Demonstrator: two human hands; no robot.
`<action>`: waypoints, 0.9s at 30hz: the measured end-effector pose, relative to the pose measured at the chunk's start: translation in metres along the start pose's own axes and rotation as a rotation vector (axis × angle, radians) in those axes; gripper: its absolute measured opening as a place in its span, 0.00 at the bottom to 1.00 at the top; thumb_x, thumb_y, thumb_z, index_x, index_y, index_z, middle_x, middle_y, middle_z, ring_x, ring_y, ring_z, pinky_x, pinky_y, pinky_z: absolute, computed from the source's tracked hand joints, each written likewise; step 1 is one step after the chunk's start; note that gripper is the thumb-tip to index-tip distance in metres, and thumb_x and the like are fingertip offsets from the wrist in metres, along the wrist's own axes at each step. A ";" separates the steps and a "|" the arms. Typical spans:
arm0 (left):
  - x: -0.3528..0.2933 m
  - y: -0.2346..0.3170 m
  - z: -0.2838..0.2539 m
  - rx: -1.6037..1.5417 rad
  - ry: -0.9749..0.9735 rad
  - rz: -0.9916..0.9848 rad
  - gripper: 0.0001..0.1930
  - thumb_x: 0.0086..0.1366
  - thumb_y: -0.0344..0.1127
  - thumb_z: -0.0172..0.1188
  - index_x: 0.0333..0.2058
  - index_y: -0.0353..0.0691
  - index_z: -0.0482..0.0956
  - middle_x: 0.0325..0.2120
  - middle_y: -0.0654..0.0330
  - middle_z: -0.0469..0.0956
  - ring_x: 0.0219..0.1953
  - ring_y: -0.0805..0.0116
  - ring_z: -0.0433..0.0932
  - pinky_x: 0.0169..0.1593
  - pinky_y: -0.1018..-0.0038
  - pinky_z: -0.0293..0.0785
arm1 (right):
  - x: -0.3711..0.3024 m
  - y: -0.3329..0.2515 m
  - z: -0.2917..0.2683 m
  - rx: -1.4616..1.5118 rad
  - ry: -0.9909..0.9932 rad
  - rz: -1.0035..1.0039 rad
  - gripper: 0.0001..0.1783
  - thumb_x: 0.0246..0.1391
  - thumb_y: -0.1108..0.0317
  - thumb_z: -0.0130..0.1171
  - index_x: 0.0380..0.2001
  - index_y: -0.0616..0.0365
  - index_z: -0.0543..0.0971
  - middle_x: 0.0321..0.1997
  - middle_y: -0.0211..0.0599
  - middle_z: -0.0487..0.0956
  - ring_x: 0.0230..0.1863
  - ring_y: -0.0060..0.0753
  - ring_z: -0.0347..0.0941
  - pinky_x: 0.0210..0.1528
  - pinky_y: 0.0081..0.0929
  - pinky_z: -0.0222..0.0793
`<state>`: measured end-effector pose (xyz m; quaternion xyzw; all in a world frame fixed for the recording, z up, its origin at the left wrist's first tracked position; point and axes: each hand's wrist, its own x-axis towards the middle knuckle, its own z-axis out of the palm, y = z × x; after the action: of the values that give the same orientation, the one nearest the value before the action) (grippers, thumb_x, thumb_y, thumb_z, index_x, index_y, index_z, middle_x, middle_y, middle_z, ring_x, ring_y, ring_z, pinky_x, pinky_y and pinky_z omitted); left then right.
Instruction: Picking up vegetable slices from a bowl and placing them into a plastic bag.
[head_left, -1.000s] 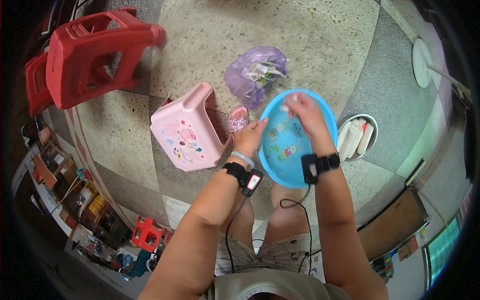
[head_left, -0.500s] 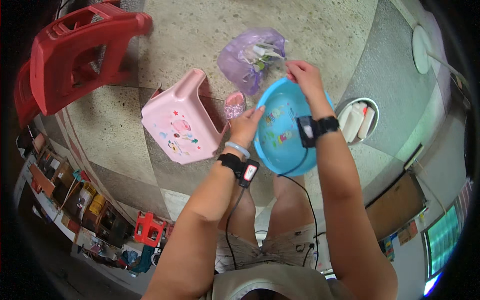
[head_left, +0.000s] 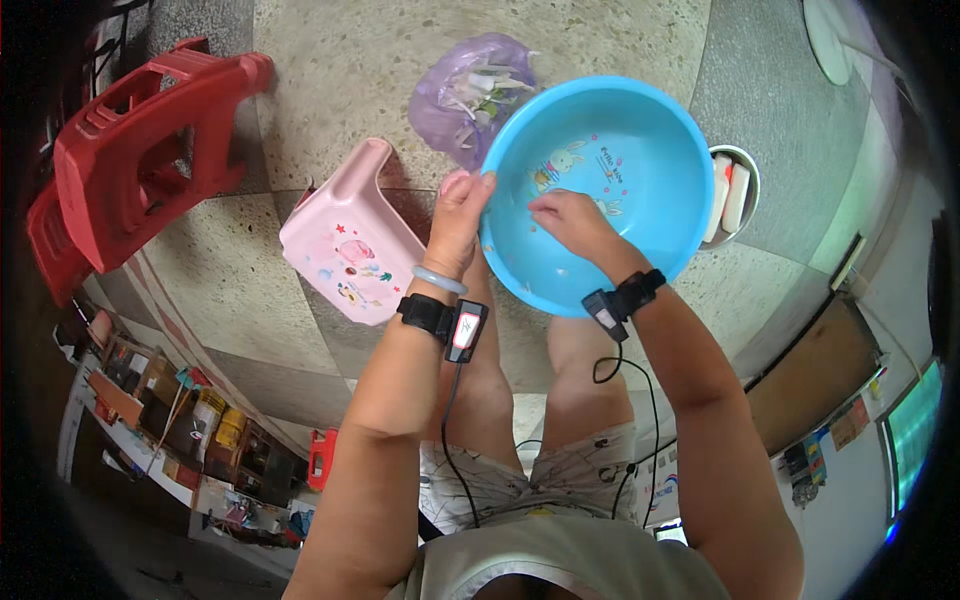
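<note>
A light-blue plastic basin (head_left: 640, 240) with cartoon rabbits printed inside is held up in front of me, its inside facing me. My left hand (head_left: 460, 217) is closed on its left rim, thumb over the edge. My right hand (head_left: 575, 222) is over the basin's inside, its fingers curled together; whether anything small is in them is hidden. A few small light-brown specks lie on the basin wall near those fingers. Beyond the left rim sits a purple plastic bag (head_left: 440, 105) with white and green vegetable stalks in it.
A pink plastic stool (head_left: 350, 250) stands to the left, with red plastic chairs (head_left: 110, 190) farther left. Right of the basin is a round bin (head_left: 752, 195) holding pale bottles. A fan-like round base (head_left: 828, 45) stands at the far right. Cables hang from both wrists.
The basin has come up closer to me and tilted to face me. My right hand has moved from the far rim to inside the basin; my left hand keeps its hold.
</note>
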<state>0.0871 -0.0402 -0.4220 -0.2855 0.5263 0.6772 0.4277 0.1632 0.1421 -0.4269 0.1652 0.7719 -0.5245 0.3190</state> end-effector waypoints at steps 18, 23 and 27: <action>-0.022 0.003 0.053 -0.150 -0.020 -0.006 0.20 0.67 0.40 0.56 0.52 0.33 0.73 0.41 0.64 0.77 0.42 0.77 0.74 0.48 0.79 0.69 | -0.076 -0.010 0.012 0.013 0.217 0.100 0.04 0.53 0.72 0.56 0.30 0.60 0.77 0.31 0.45 0.77 0.35 0.50 0.73 0.37 0.39 0.69; -0.024 0.003 0.057 -0.157 -0.035 -0.002 0.18 0.67 0.40 0.55 0.51 0.34 0.73 0.40 0.64 0.78 0.42 0.77 0.74 0.48 0.79 0.70 | -0.052 0.029 -0.028 -0.264 0.155 0.047 0.07 0.55 0.72 0.53 0.33 0.60 0.78 0.34 0.46 0.78 0.38 0.53 0.74 0.40 0.40 0.70; -0.021 0.004 0.062 -0.163 -0.055 0.009 0.20 0.67 0.40 0.56 0.52 0.33 0.72 0.41 0.65 0.77 0.42 0.77 0.74 0.47 0.79 0.70 | -0.034 0.048 -0.025 -0.191 0.021 -0.008 0.08 0.54 0.72 0.52 0.35 0.59 0.80 0.38 0.45 0.79 0.41 0.51 0.74 0.44 0.40 0.71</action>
<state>0.0977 0.0129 -0.3856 -0.2982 0.4587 0.7274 0.4141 0.2088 0.1867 -0.4321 0.1365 0.8222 -0.4480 0.3234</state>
